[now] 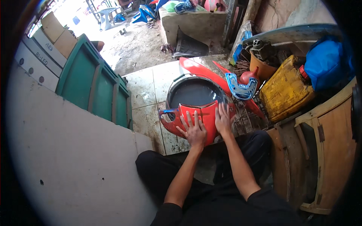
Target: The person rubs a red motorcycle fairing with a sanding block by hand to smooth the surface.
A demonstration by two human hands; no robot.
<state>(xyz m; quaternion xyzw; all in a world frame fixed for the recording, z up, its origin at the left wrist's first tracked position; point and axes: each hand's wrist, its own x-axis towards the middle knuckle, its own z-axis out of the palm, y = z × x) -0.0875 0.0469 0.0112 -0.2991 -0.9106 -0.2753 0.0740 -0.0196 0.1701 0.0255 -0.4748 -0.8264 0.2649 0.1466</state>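
A red plastic fairing panel (pixel 181 124), with a cutout and blue edging at its left end, rests tilted against the near side of a black bucket (pixel 190 92) of dark grey water. My left hand (pixel 194 130) lies on the panel with its fingers spread. At the panel's right side, my right hand (pixel 223 118) rests on it with fingers stretched out. Behind the bucket lies another long red fairing piece (pixel 203 73). A blue and white curved plastic part (pixel 242 88) sits to the right.
Tiled slab (pixel 145 86) under the bucket; pale board (pixel 68 150) and green panels (pixel 75 73) at left. Yellow jerrycan (pixel 284 90), blue bag (pixel 326 64), orange pot (pixel 252 60) and wooden frames (pixel 328 150) at right. Concrete block (pixel 188 20) stands behind.
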